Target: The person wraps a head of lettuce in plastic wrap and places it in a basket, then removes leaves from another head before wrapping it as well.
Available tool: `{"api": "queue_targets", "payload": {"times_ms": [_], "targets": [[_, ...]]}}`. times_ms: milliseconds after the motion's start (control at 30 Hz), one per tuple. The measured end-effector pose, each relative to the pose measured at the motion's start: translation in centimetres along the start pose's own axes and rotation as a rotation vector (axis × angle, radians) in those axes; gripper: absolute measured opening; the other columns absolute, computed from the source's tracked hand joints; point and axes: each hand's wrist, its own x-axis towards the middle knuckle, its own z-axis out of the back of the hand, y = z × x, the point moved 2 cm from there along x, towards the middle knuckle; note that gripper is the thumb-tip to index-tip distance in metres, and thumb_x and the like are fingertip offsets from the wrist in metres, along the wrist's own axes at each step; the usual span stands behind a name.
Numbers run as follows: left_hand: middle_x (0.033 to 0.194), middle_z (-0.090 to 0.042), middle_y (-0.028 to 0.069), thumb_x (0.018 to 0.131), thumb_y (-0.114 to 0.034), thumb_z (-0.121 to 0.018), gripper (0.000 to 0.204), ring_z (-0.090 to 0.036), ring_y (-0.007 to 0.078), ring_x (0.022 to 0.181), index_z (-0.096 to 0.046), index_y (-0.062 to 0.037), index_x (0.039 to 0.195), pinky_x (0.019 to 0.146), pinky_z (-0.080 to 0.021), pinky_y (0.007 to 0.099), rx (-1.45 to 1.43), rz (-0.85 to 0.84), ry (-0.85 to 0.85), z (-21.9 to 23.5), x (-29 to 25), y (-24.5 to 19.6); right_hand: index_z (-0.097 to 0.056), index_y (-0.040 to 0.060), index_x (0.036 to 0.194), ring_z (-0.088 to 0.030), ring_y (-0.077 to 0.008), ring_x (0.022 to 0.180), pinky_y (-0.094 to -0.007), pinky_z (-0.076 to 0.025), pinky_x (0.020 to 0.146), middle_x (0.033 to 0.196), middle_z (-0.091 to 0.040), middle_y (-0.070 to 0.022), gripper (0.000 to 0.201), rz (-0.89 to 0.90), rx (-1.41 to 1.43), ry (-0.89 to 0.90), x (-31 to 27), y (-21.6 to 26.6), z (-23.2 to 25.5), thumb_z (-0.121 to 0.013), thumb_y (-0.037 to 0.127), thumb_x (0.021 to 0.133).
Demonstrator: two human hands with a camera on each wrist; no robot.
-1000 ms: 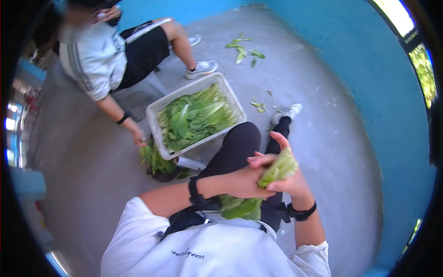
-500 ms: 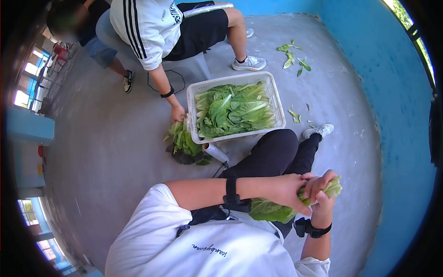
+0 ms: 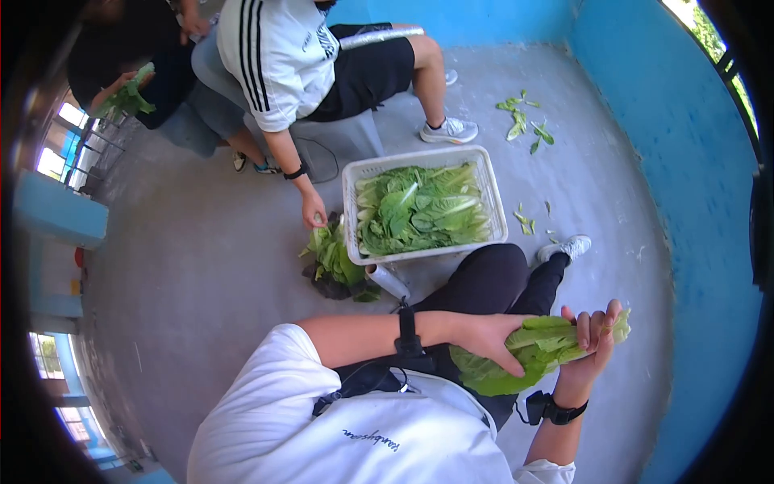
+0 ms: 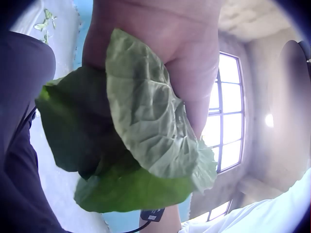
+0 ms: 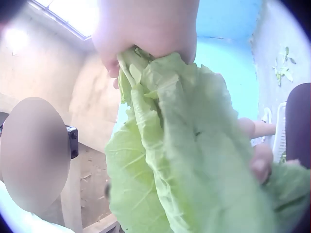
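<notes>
My right hand [image 3: 595,337] grips a bunch of leafy greens [image 3: 545,342] near its pale stem end, fingers curled over the stalks. At the leafy end my left hand [image 3: 488,339] holds the same bunch, its thumb lying across the leaves. The bunch lies roughly level above my lap, with stems toward the right. In the left wrist view, broad green leaves [image 4: 146,111] spread below the left hand, and its fingertips are hidden. Seen from the right wrist, the crinkled leaves [image 5: 170,145] fan out from under the right hand's grip.
A white plastic crate [image 3: 497,211] full of leafy greens stands beyond my knee. Left of it, another person's hand [image 3: 314,211] touches a pile of greens [image 3: 334,262]. A white roll [image 3: 387,281] lies nearby. Leaf scraps [image 3: 520,121] litter the floor. Another person [image 3: 121,56] holds greens.
My hands, first close together at the stem end, are now apart, with the left toward the leaves. More of the bunch shows between them. The view has shifted left.
</notes>
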Motion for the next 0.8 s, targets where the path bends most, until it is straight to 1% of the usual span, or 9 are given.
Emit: {"api": "queue_targets", "payload": {"times_ms": [100, 200, 233, 333, 367, 467, 500, 633, 800], "targets": [[0.137, -0.057, 0.0098, 0.085, -0.02, -0.081, 0.089, -0.054, 0.0181, 0.126, -0.029, -0.0072, 0.156, 0.108, -0.044, 0.0342, 0.063, 0.041, 0.037, 0.1, -0.2, -0.9, -0.04, 0.0155, 0.106, -0.045, -0.004, 0.065, -0.0396, -0.06, 0.089, 0.072, -0.038, 0.0065, 0.025, -0.001, 0.076, -0.031, -0.4, 0.0, 0.8, -0.064, 0.023, 0.102], [0.145, -0.05, 0.0095, 0.089, -0.027, -0.078, 0.092, -0.049, 0.0184, 0.132, -0.023, -0.0089, 0.16, 0.111, -0.041, 0.0338, -0.13, 0.102, 0.073, 0.7, -0.3, 0.7, -0.04, 0.0159, 0.107, -0.046, -0.0044, 0.068, -0.0346, -0.059, 0.083, 0.083, -0.041, 0.0052, 0.023, 0.003, 0.108, -0.068, -0.8, 0.2, 2.1, -0.063, 0.02, 0.103], [0.153, -0.042, 0.0086, 0.096, -0.032, -0.071, 0.089, -0.043, 0.018, 0.137, -0.017, -0.0103, 0.163, 0.114, -0.038, 0.0337, -0.19, 0.072, 0.118, 0.9, -0.5, 0.7, -0.041, 0.0154, 0.108, -0.046, -0.0052, 0.068, -0.0289, -0.055, 0.075, 0.089, -0.042, 0.0041, 0.021, 0.021, 0.084, -0.162, -0.9, 0.4, 1.6, -0.062, 0.018, 0.103], [0.155, -0.04, 0.0085, 0.101, -0.034, -0.064, 0.081, -0.042, 0.0171, 0.138, -0.018, -0.0103, 0.164, 0.114, -0.037, 0.0337, -0.28, 0.125, 0.087, 1.5, -1.7, 1.6, -0.043, 0.0142, 0.109, -0.044, -0.0045, 0.066, -0.0251, -0.05, 0.067, 0.084, -0.041, 0.0044, 0.015, 0.073, 0.229, -0.17, -1.5, 0.3, 3.9, -0.057, 0.016, 0.106], [0.156, -0.041, 0.0067, 0.105, -0.03, -0.058, 0.071, -0.042, 0.0166, 0.14, -0.023, -0.0111, 0.163, 0.115, -0.037, 0.0331, -0.279, 0.114, 0.103, 1.7, -2.0, 1.9, -0.043, 0.0139, 0.109, -0.042, -0.0049, 0.065, -0.0255, -0.047, 0.065, 0.082, -0.041, 0.0044, 0.014, 0.076, 0.27, -0.164, -1.7, 0.3, 4.7, -0.056, 0.015, 0.106], [0.154, -0.044, 0.005, 0.104, -0.029, -0.059, 0.066, -0.043, 0.0165, 0.14, -0.028, -0.0113, 0.161, 0.115, -0.038, 0.0331, -0.442, 0.097, 0.072, 2.2, -2.3, 3.5, -0.044, 0.0126, 0.108, -0.039, -0.0048, 0.062, -0.0252, -0.043, 0.062, 0.077, -0.039, 0.0045, 0.008, 0.088, 0.339, -0.119, -1.3, 0.7, 7.2, -0.052, 0.014, 0.108], [0.15, -0.05, 0.0039, 0.104, -0.026, -0.059, 0.063, -0.048, 0.0161, 0.137, -0.032, -0.0096, 0.159, 0.111, -0.044, 0.035, -0.396, 0.135, -0.007, 2.2, -2.8, 2.8, -0.044, 0.0117, 0.107, -0.039, -0.0041, 0.061, -0.0243, -0.043, 0.062, 0.075, -0.038, 0.0046, 0.006, 0.098, 0.33, -0.087, -0.9, 1.1, 7.2, -0.05, 0.014, 0.109], [0.144, -0.055, 0.0047, 0.103, -0.026, -0.059, 0.06, -0.057, 0.0162, 0.128, -0.036, -0.0071, 0.156, 0.099, -0.054, 0.0376, -0.426, 0.043, -0.024, 1.9, -3.7, 1.5, -0.044, 0.0108, 0.108, -0.039, -0.0051, 0.062, -0.0244, -0.043, 0.063, 0.077, -0.039, 0.0039, 0.006, 0.093, 0.388, -0.037, -0.7, 1.7, 8.0, -0.05, 0.012, 0.108], [0.141, -0.058, 0.0072, 0.105, -0.026, -0.057, 0.058, -0.059, 0.0184, 0.124, -0.038, -0.0067, 0.156, 0.092, -0.059, 0.0367, -0.271, 0.153, -0.043, 2.4, -3.9, 2.0, -0.042, 0.0123, 0.107, -0.04, -0.0048, 0.062, -0.0249, -0.043, 0.064, 0.078, -0.039, 0.0041, 0.012, 0.092, 0.339, -0.079, -1.6, 2.3, 5.4, -0.054, 0.011, 0.106]]}}
